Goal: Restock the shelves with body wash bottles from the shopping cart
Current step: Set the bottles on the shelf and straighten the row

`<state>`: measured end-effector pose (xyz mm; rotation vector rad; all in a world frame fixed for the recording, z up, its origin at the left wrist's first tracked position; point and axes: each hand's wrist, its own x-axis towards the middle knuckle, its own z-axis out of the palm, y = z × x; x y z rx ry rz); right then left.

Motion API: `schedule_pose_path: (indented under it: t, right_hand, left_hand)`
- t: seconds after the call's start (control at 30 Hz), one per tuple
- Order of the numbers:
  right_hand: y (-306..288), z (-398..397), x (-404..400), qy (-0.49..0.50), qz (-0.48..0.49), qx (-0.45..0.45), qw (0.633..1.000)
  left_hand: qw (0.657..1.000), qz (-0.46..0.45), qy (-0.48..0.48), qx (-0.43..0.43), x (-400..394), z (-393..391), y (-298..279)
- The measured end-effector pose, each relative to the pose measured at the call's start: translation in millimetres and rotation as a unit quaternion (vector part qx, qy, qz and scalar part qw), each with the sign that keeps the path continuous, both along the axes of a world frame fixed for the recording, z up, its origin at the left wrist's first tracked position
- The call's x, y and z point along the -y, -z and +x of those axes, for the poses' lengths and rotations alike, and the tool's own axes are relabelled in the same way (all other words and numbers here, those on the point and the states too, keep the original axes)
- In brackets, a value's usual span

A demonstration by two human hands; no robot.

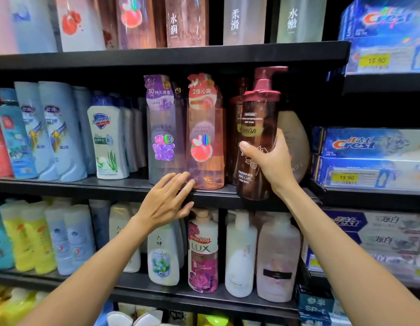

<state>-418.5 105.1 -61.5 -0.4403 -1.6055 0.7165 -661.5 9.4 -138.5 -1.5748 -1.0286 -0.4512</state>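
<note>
Three black shelves [171, 58] packed with body wash fill the view, with stacked Crest boxes [369, 158] on a neighbouring rack to the right, yellow price tags [346, 177] on their fronts. On the middle shelf, pale blue bottles [63, 130] stand at the left beside a white Safeguard bottle [107, 140], then a purple bottle [162, 130] and an orange bottle [205, 132] side by side near the centre. The row below holds yellow bottles [32, 236], a Lux bottle [202, 250] and white pump bottles [240, 255]. The person's right hand [270, 158] grips a brown pump bottle [258, 137] with a dark pink pump, thumb across the front label and fingers wrapped behind it. That bottle is held upright in front of the middle shelf's right end, just right of the orange bottle, its base hanging below the shelf's front lip rather than standing on it. A matching brown bottle [235, 140] stands on the shelf directly behind it, next to a rounded beige bottle [296, 142]. The left hand [166, 201] reaches to the middle shelf's front edge with fingers straight and spread, holding nothing; its fingertips [189, 182] lie at the bases of the purple and orange bottles, though whether they press the plastic cannot be told.
</note>
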Motion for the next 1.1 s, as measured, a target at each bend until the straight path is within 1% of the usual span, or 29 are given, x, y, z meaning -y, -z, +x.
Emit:
schedule_pose_path:
  t: [0.1,0.17,0.27,0.37,0.53,0.63,0.73,0.9,1.03,1.1]
  right_hand:
    - [4.8,3.3,4.7,0.048,0.012,0.04,0.998]
    - [11.3,7.4,10.2,0.097,0.035,0.056,0.993]
    - [22.1,13.2,17.6,0.16,0.064,0.069,0.983]
    - [27.7,15.6,21.2,0.185,0.064,0.062,0.979]
    - [23.5,17.4,19.6,0.164,0.041,0.085,0.982]
    - [25.0,21.3,19.4,0.144,0.028,0.093,0.985]
    - [28.7,22.9,23.6,0.13,0.021,0.095,0.987]
    - [33.2,20.4,30.0,0.175,0.04,0.094,0.979]
    - [33.2,21.5,29.1,0.156,0.032,0.089,0.983]
    - [32.4,23.0,28.4,0.127,0.024,0.091,0.987]
  left_hand:
    - [1.0,0.013,0.006,0.008,-3.4,-3.4,3.0]
    - [1.0,0.015,0.01,0.014,-4.0,-3.8,4.0]
    - [1.0,0.006,0.018,0.02,-3.0,-2.8,3.3]
    - [0.999,0.003,0.044,0.021,-1.1,-2.5,2.9]
    - [0.995,-0.017,0.093,-0.021,0.2,-0.2,2.5]
    - [0.993,-0.037,0.108,-0.026,0.4,-0.7,0.4]
    - [0.992,-0.047,0.116,-0.03,1.3,-3.2,0.0]
    - [0.99,-0.061,0.123,-0.035,0.6,-7.8,0.8]
    - [0.99,-0.056,0.124,-0.033,-0.6,-7.5,1.5]
    - [0.99,-0.058,0.122,-0.03,-1.1,-7.6,2.3]
